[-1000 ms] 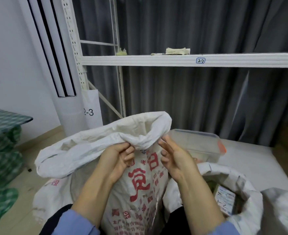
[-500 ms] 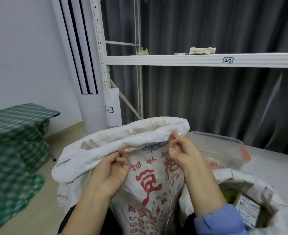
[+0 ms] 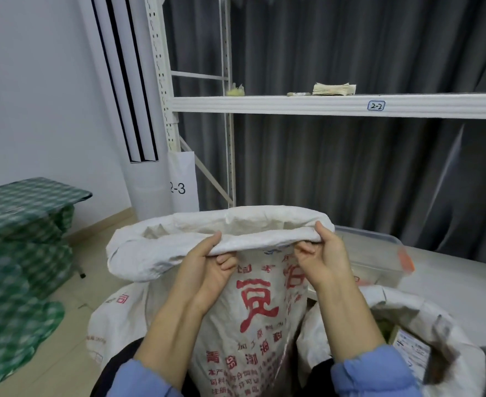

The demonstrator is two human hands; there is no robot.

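Note:
A large white woven sack (image 3: pixel 253 333) with red printed characters stands upright in front of me, its top edge rolled outward into a thick cuff (image 3: pixel 156 247). My left hand (image 3: pixel 207 267) grips the near side of the rolled cuff, thumb on top and fingers curled under. My right hand (image 3: pixel 325 253) grips the same cuff further right, at its right end. The sack's mouth is open between and behind my hands; its inside is hidden.
A second white sack (image 3: pixel 408 325) with a labelled box inside stands at the right. A clear plastic box (image 3: pixel 379 259) with an orange clip sits behind it on a white surface. A white shelf rack (image 3: pixel 293 104), grey curtain, a standing air conditioner (image 3: pixel 138 138) and green checked cloth (image 3: pixel 21 239) surround me.
Both hands have closed on the rolled cuff and moved apart along it; the right hand shifted to its right end. The cuff is rolled flatter and wider. My view turned left.

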